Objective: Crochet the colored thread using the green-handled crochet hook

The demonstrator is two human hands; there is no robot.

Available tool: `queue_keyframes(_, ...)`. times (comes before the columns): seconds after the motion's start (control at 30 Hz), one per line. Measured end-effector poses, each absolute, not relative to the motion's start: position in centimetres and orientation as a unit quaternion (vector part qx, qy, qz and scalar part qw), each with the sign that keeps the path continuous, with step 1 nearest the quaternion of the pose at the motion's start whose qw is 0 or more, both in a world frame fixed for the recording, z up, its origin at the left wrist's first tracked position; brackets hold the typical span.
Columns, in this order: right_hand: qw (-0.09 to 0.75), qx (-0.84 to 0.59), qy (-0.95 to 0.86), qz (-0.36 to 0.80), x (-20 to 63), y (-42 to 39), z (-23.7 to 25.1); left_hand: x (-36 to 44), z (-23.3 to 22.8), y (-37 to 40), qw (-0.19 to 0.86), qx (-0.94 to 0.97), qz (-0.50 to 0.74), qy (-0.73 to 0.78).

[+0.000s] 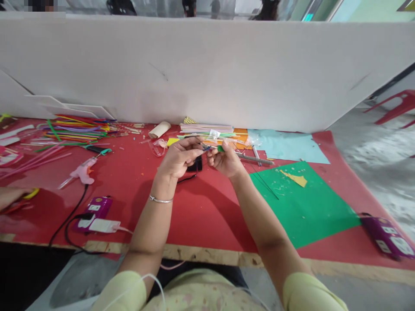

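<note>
My left hand (181, 156) pinches a thin dark strand with a small blue bit (206, 147) at its fingertips, above the middle of the red table. Close beside it, my right hand (225, 160) is closed around a thin stem that has a green piece (221, 148) on it. The two hands nearly meet at the blue bit. Beyond my right hand a grey-brown stick (256, 160) runs to the right; I cannot tell whether it is held or lies on the table. Partly hidden behind my left hand is a black phone-like object (195, 164).
A pink glue gun (83, 170), a purple power strip (97, 208) and colourful pipe cleaners (81, 129) lie left. A co-worker's hand (13, 198) is at the left edge. A green sheet (301, 216) and another purple strip (387, 235) lie right. A white board (207, 69) stands behind.
</note>
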State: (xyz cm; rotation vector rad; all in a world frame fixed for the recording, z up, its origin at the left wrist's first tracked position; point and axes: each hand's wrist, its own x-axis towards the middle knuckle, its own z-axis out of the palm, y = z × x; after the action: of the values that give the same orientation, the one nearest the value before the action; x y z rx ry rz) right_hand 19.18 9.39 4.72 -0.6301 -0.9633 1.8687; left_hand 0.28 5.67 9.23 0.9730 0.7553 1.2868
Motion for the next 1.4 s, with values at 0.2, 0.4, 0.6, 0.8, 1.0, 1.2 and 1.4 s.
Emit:
queue_keyframes(0.2, 0.461, -0.257, -0.400, 0.749, 19.6, 9.7, 4.5, 0.4, 9.5, 5.4, 0.630, 0.426, 0.553, 0.342)
queue_keyframes(0.4, 0.445, -0.275, -0.409, 0.748, 19.7, 9.7, 4.5, 0.4, 9.5, 5.5, 0.624, 0.438, 0.552, 0.338)
queue_keyframes(0.6, 0.460, -0.306, -0.412, 0.725, 19.9, 9.8, 4.5, 0.5, 9.5, 5.3, 0.600, 0.468, 0.541, 0.358)
queue_keyframes(0.8, 0.448, -0.322, -0.440, 0.709, 20.9, 9.9, 4.7, 0.3, 9.4, 5.2, 0.595, 0.497, 0.507, 0.377)
queue_keyframes(1.0, 0.432, -0.305, -0.479, 0.701, 21.3, 9.9, 5.2, 0.3, 9.5, 5.2, 0.602, 0.509, 0.491, 0.370)
queue_keyframes(1.2, 0.435, -0.320, -0.518, 0.664, 21.7, 9.8, 5.4, 0.3, 9.4, 5.1, 0.589, 0.523, 0.482, 0.383)
queue_keyframes(1.4, 0.432, -0.341, -0.539, 0.638, 22.1, 10.1, 5.2, 0.2, 9.3, 5.2, 0.572, 0.539, 0.478, 0.392)
